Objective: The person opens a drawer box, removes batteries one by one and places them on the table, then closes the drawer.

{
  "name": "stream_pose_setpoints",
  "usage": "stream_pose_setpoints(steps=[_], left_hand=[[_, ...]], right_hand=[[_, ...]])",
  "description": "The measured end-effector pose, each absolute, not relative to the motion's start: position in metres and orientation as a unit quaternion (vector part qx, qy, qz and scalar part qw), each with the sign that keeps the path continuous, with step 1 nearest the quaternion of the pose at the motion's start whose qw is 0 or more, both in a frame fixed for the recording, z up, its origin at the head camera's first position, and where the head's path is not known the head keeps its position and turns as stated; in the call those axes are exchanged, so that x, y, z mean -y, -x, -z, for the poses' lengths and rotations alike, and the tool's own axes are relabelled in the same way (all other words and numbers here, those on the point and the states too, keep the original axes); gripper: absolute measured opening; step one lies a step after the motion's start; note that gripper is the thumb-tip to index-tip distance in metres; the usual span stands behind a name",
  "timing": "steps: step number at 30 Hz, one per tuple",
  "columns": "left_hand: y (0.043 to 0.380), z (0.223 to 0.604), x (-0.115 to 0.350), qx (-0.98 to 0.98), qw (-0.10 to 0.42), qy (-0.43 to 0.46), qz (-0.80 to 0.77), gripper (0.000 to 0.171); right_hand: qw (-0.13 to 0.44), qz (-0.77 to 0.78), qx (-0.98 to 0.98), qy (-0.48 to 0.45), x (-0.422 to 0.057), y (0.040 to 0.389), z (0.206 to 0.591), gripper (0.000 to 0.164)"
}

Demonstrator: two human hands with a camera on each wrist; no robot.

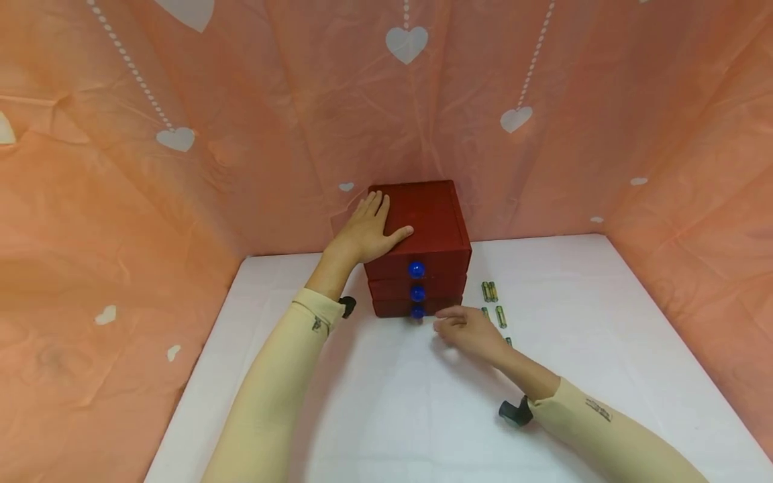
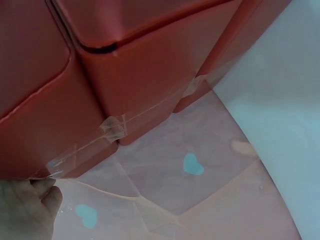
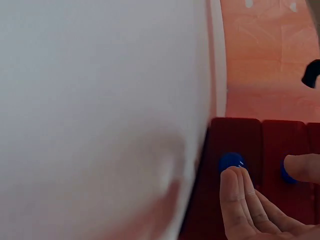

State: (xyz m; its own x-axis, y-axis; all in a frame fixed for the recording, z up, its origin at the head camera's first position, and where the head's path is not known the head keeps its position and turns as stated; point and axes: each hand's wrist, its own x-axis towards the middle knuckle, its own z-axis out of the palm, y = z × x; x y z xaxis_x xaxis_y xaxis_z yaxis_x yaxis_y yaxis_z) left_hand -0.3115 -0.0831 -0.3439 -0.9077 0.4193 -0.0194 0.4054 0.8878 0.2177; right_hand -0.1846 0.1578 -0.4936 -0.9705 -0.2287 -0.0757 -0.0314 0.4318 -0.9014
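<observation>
A red three-drawer box (image 1: 431, 218) stands at the back of the white table, its drawers pushed in, with a round blue knob on each. My left hand (image 1: 365, 235) rests flat on the box's top left edge, fingers and thumb spread. Just right of the bottom knob (image 1: 418, 312) my right hand (image 1: 474, 333) hovers with nothing in it. In the right wrist view its straight fingers overlap that bottom knob (image 3: 231, 161), and the thumb overlaps the middle knob (image 3: 287, 172).
Several small green-and-gold batteries (image 1: 500, 316) lie on the table (image 1: 561, 315) right of the box, partly behind my right hand. An orange cloth (image 1: 290, 134) with white hearts hangs behind and at both sides. Clear tape (image 2: 114, 127) runs along the box.
</observation>
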Motion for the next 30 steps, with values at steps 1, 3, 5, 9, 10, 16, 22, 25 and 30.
stream_pose_setpoints(steps=[1, 3, 5, 9, 10, 16, 22, 25, 30], left_hand=[[0.312, 0.344, 0.083, -0.971, 0.031, -0.212, -0.107, 0.099], [0.312, 0.344, 0.084, -0.971, 0.028, -0.210, -0.108, 0.099], [0.313, 0.344, 0.085, -0.971, 0.024, -0.209, -0.110, 0.099], [0.316, 0.347, 0.086, -0.972, 0.015, -0.210, -0.107, 0.096], [0.316, 0.347, 0.087, -0.972, 0.011, -0.211, -0.105, 0.095], [0.317, 0.349, 0.088, -0.973, -0.026, -0.208, -0.094, 0.089], [0.314, 0.349, 0.090, -0.969, -0.074, -0.194, -0.132, 0.081], [0.310, 0.349, 0.094, -0.964, -0.098, -0.186, -0.163, 0.077], [0.300, 0.348, 0.106, -0.959, -0.114, -0.190, -0.178, 0.077]], right_hand=[[0.086, 0.520, -0.846, 0.082, -0.161, 0.184, 0.491, 0.042], [0.068, 0.505, -0.855, 0.095, -0.167, 0.183, 0.485, 0.041], [0.057, 0.498, -0.859, 0.104, -0.172, 0.181, 0.479, 0.042], [0.034, 0.483, -0.868, 0.112, -0.183, 0.179, 0.469, 0.041], [0.029, 0.480, -0.870, 0.110, -0.186, 0.178, 0.466, 0.042], [0.001, 0.458, -0.882, 0.106, -0.210, 0.176, 0.450, 0.046], [-0.037, 0.425, -0.897, 0.113, -0.234, 0.176, 0.437, 0.049], [-0.055, 0.407, -0.905, 0.110, -0.243, 0.176, 0.432, 0.052], [-0.075, 0.370, -0.920, 0.103, -0.259, 0.176, 0.428, 0.058]])
